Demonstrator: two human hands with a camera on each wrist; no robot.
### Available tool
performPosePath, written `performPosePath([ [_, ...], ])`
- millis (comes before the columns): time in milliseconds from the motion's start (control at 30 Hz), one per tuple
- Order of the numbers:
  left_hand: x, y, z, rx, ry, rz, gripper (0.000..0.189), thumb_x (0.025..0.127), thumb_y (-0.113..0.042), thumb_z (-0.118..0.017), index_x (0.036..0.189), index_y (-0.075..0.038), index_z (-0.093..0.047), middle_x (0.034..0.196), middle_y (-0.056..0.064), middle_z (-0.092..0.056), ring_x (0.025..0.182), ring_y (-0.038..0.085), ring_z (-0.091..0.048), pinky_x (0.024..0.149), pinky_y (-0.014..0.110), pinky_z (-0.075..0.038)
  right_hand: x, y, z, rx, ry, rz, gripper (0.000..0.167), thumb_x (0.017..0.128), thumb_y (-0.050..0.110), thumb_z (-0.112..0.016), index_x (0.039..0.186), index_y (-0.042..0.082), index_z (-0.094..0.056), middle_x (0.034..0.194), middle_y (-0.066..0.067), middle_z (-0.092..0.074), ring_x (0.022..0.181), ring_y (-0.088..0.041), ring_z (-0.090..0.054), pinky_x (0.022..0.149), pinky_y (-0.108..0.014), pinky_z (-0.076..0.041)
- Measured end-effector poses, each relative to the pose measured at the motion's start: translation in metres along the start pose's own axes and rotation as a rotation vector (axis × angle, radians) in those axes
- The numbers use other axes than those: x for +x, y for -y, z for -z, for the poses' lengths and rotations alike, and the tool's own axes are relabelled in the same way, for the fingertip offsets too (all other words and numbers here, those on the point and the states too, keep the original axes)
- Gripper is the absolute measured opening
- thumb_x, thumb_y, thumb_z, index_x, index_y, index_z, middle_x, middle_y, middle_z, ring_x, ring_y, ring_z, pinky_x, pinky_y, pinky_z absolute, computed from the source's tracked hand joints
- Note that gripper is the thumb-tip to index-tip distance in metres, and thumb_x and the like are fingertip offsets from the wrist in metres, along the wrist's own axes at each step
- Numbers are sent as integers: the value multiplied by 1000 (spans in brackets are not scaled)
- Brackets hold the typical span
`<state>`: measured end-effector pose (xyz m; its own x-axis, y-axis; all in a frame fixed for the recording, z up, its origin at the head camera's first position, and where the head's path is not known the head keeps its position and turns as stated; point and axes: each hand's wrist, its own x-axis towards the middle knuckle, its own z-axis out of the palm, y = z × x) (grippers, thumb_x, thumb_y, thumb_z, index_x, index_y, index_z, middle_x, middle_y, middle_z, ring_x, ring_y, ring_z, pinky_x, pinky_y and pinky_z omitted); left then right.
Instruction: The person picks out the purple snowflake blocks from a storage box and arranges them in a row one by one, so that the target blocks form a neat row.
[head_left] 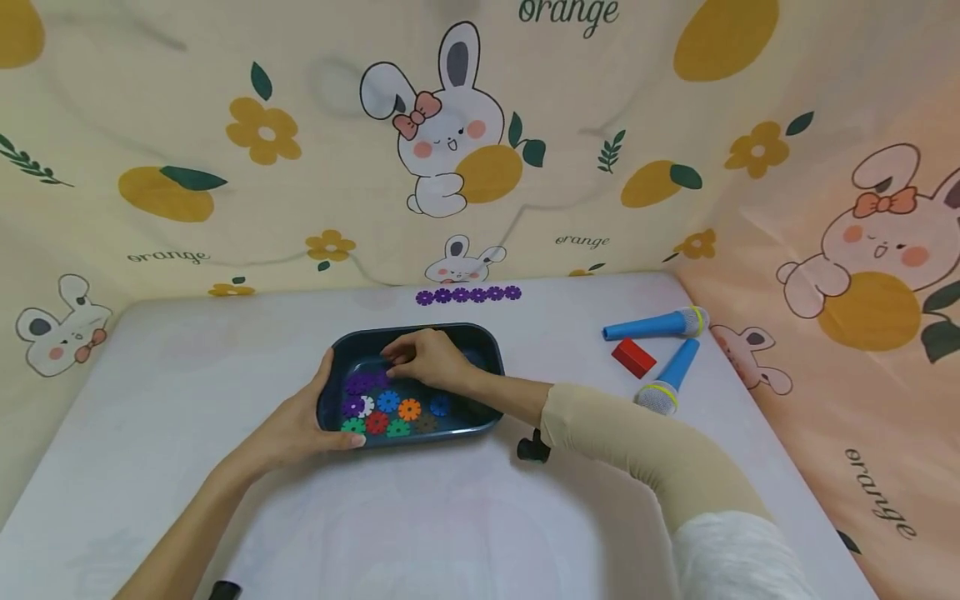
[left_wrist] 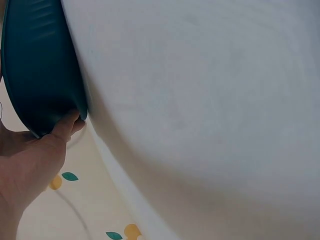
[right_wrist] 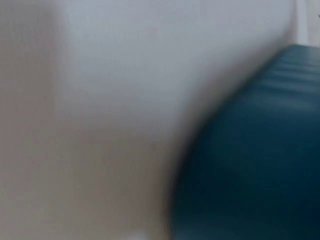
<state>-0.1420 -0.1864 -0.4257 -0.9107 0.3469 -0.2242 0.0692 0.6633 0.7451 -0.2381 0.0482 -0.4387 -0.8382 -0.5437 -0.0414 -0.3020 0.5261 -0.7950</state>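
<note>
My left hand [head_left: 303,421] grips a dark blue-green tray [head_left: 489,429] by its left end, thumb on the near rim and fingers along the outer wall. The left wrist view shows the same hold on the tray [left_wrist: 42,65]. Inside lie several snowflake-shaped plastic discs, among them an orange disc [head_left: 409,409], a red disc [head_left: 377,422] and a blue disc [head_left: 387,402]. Over the tray's far part, my right hand [head_left: 431,360] reaches down with bent fingers, fingertips beside some purple discs [head_left: 363,383]. I cannot tell whether those fingertips pinch a disc.
A row of several purple discs [head_left: 477,295] lies along the table's back edge. Two blue toy microphones [head_left: 648,326] and a red block [head_left: 633,358] lie at the right. A small black object [head_left: 533,448] sits under the right forearm. Printed cloth hangs behind the white table [head_left: 465,533].
</note>
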Motion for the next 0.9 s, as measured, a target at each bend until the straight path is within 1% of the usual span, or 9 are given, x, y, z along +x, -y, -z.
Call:
performPosePath([
  [133, 0, 0, -1, -8, 2, 3, 134, 76, -46, -85, 158, -11, 15, 158, 35, -15, 140, 56, -24, 108, 68, -28, 0, 0, -11, -43, -47, -49, 27, 83, 16, -82, 109, 7, -76, 99, -2, -76, 83, -4, -67, 75, -15, -53],
  [233, 0, 0, -1, -16, 9, 5, 133, 76, -46, -84, 158, -12, 15, 158, 35, -14, 140, 56, -23, 108, 68, -27, 0, 0, -18, -67, -69, -60, 28, 82, 17, -83, 108, 8, -76, 98, -1, -75, 83, -4, -66, 75, -15, -52],
  [467, 0, 1, 0, -24, 6, 0, 131, 78, -46, -83, 158, -14, 15, 158, 34, -13, 140, 57, -22, 108, 68, -27, -1, 2, -27, -162, -87, -4, 28, 82, 17, -83, 107, 9, -74, 99, 0, -73, 88, -7, -64, 79, -15, -50],
  [600, -1, 2, 0, -34, 4, -5, 131, 78, -46, -83, 158, -14, 16, 159, 34, -13, 140, 56, -22, 108, 68, -27, -1, 4, -28, -202, -70, 26, 27, 82, 15, -83, 106, 10, -74, 98, 0, -72, 88, -7, -64, 78, -15, -50],
  [733, -2, 2, 1, -36, -1, -9, 130, 78, -45, -83, 158, -15, 16, 159, 34, -13, 140, 56, -22, 108, 68, -27, -2, 4, -29, -244, -53, 48, 23, 83, 15, -83, 105, 13, -75, 95, 2, -68, 87, -7, -59, 75, -15, -48],
  [800, -2, 2, 0, -30, -5, -13, 130, 78, -45, -83, 158, -14, 15, 158, 34, -13, 140, 57, -23, 107, 69, -28, -2, 4, -29, -248, -48, 57, 21, 83, 14, -82, 103, 14, -76, 94, 2, -66, 86, -7, -58, 74, -15, -47],
  [900, -4, 4, -1, -30, -5, 2, 129, 78, -45, -82, 158, -15, 15, 158, 34, -14, 139, 57, -24, 107, 69, -29, -3, 3, -28, -214, -31, 67, 17, 86, 12, -79, 102, 15, -78, 95, 3, -70, 84, -3, -60, 72, -13, -48],
])
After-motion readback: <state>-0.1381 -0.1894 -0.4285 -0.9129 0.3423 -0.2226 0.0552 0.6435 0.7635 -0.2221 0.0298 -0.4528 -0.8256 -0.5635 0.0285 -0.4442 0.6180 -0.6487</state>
